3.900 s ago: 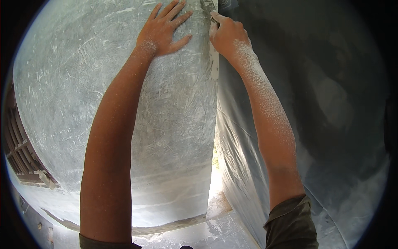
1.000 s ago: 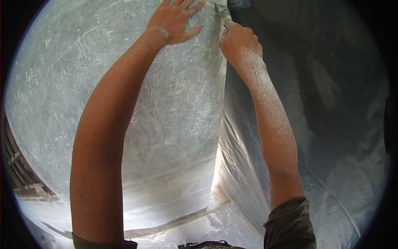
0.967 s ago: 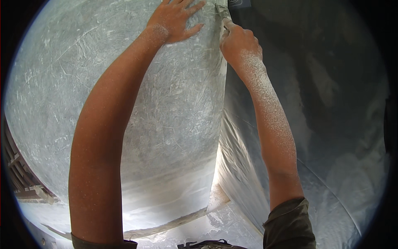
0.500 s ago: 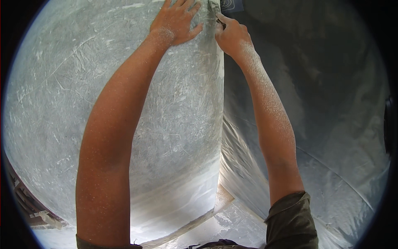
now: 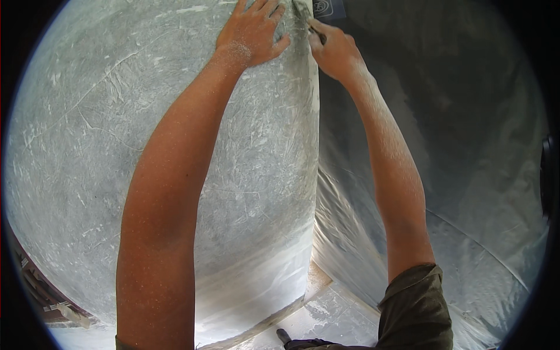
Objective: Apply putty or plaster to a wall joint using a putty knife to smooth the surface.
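My left hand rests on the grey, plastered wall with its fingers spread and the thumb pointing right; the fingertips come close to the upper rim of the view. Just right of it, my right hand is closed round the dark handle of a putty knife. Its thin blade points up and left, against the wall's vertical edge; part of the blade is cut off at the top. White dust coats both wrists and my right forearm.
Grey plastic sheeting hangs to the right of the wall edge. A blue panel shows at the top. Dusty white floor lies below, with a dark shoe tip. Brownish slats sit at the lower left.
Both hands and forearms appear slightly farther right, along with the wall edge, as the view shifts a little. The putty knife stays in my right hand. A shoe tip has come into view below.
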A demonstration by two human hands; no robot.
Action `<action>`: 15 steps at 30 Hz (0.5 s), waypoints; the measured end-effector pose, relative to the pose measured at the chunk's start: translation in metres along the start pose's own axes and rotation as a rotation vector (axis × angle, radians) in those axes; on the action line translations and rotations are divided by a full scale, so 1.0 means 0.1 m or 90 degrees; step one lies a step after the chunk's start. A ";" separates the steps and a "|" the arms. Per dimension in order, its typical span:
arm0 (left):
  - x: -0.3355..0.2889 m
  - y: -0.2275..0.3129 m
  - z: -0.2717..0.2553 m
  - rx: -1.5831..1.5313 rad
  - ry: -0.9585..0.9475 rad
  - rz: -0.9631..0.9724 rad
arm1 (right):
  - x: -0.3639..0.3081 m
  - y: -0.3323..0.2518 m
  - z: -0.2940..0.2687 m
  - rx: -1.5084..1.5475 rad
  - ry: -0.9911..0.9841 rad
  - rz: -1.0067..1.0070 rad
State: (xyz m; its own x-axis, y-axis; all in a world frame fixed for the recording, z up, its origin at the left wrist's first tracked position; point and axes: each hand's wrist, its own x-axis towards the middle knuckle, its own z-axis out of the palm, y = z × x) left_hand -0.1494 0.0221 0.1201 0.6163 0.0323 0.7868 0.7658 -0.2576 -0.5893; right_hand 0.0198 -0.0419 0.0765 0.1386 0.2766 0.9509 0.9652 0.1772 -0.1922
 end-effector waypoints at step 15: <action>0.00 0.00 -0.02 0.018 -0.022 -0.023 | -0.13 0.13 0.02 0.039 -0.014 -0.059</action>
State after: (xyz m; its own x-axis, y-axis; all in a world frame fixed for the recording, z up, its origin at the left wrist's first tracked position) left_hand -0.1496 0.0198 0.1209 0.5940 0.0739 0.8011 0.7921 -0.2280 -0.5662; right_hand 0.0302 -0.0415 0.0613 0.0446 0.2763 0.9600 0.9581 0.2604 -0.1194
